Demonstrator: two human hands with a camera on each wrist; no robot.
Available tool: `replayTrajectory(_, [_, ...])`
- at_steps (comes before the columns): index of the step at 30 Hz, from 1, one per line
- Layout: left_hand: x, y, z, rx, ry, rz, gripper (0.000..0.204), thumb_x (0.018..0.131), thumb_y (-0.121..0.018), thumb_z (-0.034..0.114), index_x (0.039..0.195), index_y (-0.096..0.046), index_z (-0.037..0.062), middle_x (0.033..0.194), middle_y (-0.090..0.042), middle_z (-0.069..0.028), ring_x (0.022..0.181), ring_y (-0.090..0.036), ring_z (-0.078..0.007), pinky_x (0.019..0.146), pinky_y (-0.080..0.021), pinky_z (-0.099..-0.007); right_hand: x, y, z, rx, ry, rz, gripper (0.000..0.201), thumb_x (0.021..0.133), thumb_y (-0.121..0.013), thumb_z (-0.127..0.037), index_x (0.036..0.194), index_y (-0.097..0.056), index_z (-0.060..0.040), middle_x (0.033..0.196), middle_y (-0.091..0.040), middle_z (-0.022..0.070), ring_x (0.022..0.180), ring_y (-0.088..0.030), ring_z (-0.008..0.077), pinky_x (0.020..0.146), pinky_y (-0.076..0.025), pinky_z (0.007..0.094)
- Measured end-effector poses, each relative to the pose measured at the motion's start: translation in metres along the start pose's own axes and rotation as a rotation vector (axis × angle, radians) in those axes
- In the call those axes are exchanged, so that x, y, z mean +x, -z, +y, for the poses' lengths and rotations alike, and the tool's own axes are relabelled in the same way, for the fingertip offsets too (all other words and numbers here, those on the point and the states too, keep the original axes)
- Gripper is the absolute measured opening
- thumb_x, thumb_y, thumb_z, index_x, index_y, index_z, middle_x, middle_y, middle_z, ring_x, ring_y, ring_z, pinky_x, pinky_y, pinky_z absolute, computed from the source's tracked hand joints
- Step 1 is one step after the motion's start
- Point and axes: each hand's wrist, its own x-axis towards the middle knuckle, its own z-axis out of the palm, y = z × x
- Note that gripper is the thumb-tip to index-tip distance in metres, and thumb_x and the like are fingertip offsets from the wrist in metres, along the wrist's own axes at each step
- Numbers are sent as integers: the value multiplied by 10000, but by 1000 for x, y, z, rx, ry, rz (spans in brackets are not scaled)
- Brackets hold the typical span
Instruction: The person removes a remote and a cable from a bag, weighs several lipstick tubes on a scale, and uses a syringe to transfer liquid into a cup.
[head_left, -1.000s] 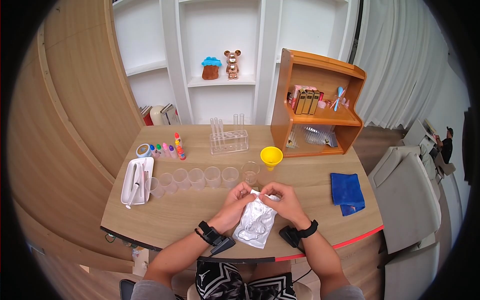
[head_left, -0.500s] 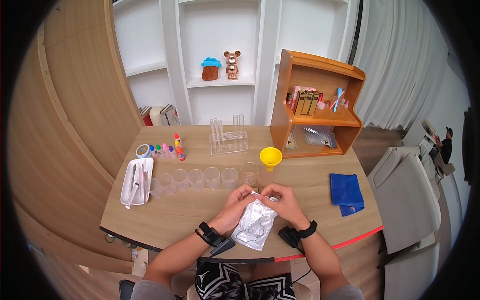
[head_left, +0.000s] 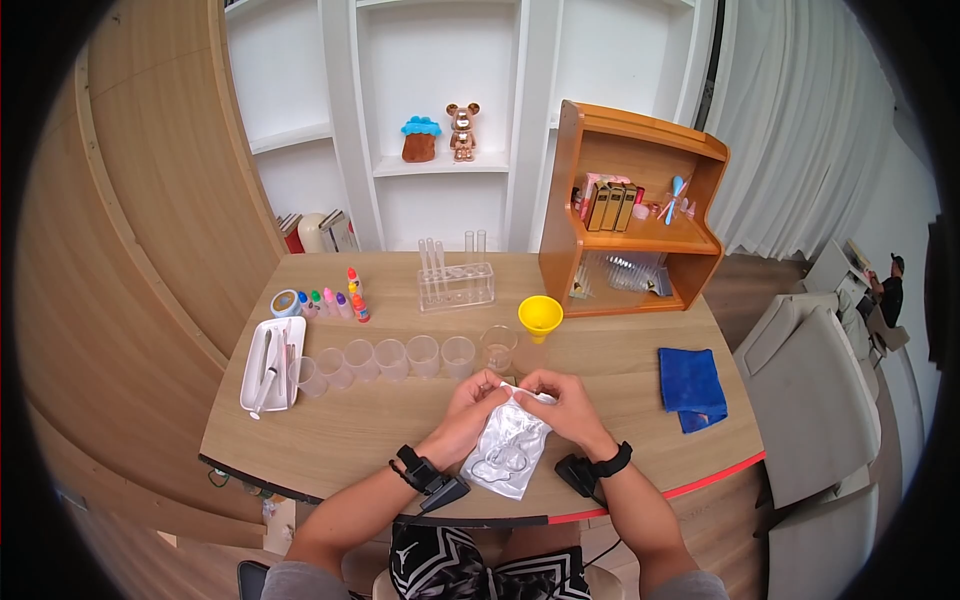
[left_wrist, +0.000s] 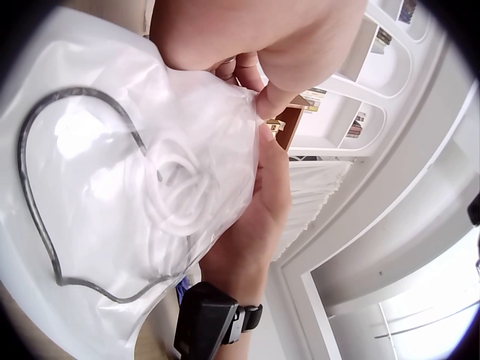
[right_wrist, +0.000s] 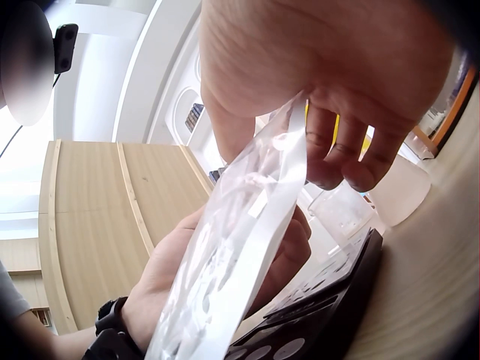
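Note:
A clear and white plastic pouch (head_left: 508, 450) hangs from both hands above the front of the table. The left hand (head_left: 468, 415) pinches its top edge on the left, and the right hand (head_left: 562, 405) pinches the same edge close beside it. In the left wrist view the pouch (left_wrist: 97, 202) holds a coiled clear tube and a dark, thin curved line; the right hand (left_wrist: 251, 217) grips its top. The right wrist view shows the pouch (right_wrist: 232, 255) edge-on, with the left hand (right_wrist: 169, 259) behind it.
Several clear cups (head_left: 422, 356) stand in a row behind the hands, with a yellow funnel (head_left: 540, 318) at the right. A white tray (head_left: 262, 385) holds tools at the left. A test-tube rack (head_left: 456, 288), small coloured bottles (head_left: 343, 304), a wooden shelf (head_left: 560, 200) and a blue cloth (head_left: 690, 385) surround them.
The pouch's lower part has shifted slightly and its creases look different. Both hands keep their pinch at its top edge, almost in the same place.

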Motion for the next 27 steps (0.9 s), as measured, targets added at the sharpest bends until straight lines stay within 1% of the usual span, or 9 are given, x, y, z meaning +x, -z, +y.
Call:
replayTrajectory(3, [0, 1, -1, 27, -18, -8, 26, 1014, -600, 54, 994, -583, 53, 927, -666, -14, 822, -627, -49, 714, -509, -216, 0, 0, -3, -26, -12, -16, 145, 924, -730, -109, 939, -687, 28, 806, -680, 11, 771, -580, 55, 695, -490, 256])
replayTrajectory(5, [0, 2, -1, 44, -15, -5, 29, 1012, -600, 52, 986, -588, 52, 924, -667, -11, 825, -625, -46, 719, -504, -213, 0, -1, 0, 13, 26, -5, 142, 922, -732, -102, 930, -691, 33, 801, -680, 9, 769, -574, 54, 695, -488, 254])
replayTrajectory(8, [1, 3, -1, 63, -21, -4, 41, 1009, -607, 62, 979, -580, 58, 914, -666, -18, 820, -639, -62, 718, -519, -225, 0, -1, -2, 24, 26, -11, 138, 921, -733, -93, 935, -689, 37, 802, -679, 9, 774, -574, 53, 698, -488, 253])
replayTrajectory(11, [1, 2, -2, 81, -34, 6, 39, 1007, -608, 58, 976, -585, 56, 914, -665, -16, 816, -637, -60, 716, -518, -224, 0, -2, -1, 37, 42, -6, 131, 922, -732, -85, 932, -690, 39, 804, -681, 9, 781, -580, 55, 700, -489, 251])
replayTrajectory(21, [0, 1, -1, 94, -15, -3, 28, 1007, -610, 59, 988, -590, 58, 909, -660, -7, 815, -634, -55, 716, -516, -222, -2, -1, -8, -9, 66, 9, 132, 916, -723, -90, 908, -694, 39, 769, -681, 31, 763, -584, 57, 696, -489, 258])
replayTrajectory(23, [1, 3, -2, 90, -25, -24, 33, 1014, -609, 68, 988, -600, 50, 927, -659, 8, 841, -609, -35, 727, -490, -203, -3, 1, -9, -32, 51, -15, 119, 922, -734, -75, 902, -706, 38, 821, -689, 7, 811, -597, 57, 747, -495, 247])
replayTrajectory(24, [0, 3, -3, 90, -25, -25, 33, 1014, -609, 68, 988, -600, 50, 927, -659, 8, 841, -609, -35, 727, -490, -203, -3, 1, -10, -32, 51, -15, 119, 922, -734, -75, 902, -706, 38, 821, -689, 7, 811, -597, 57, 747, -495, 247])
replayTrajectory(26, [0, 2, -2, 114, -33, -14, 33, 1013, -606, 65, 984, -597, 52, 923, -654, 13, 844, -600, -32, 734, -480, -202, -3, 0, -10, -36, 90, 3, 136, 920, -717, -92, 908, -691, 41, 768, -680, 30, 753, -580, 64, 690, -488, 263])
replayTrajectory(27, [0, 2, -2, 114, -33, -14, 33, 1013, -606, 65, 984, -597, 52, 923, -654, 13, 844, -600, -32, 734, -480, -202, -3, 0, -10, -36, 90, 4, 136, 920, -717, -92, 908, -691, 41, 768, -680, 30, 753, -580, 64, 690, -488, 263])
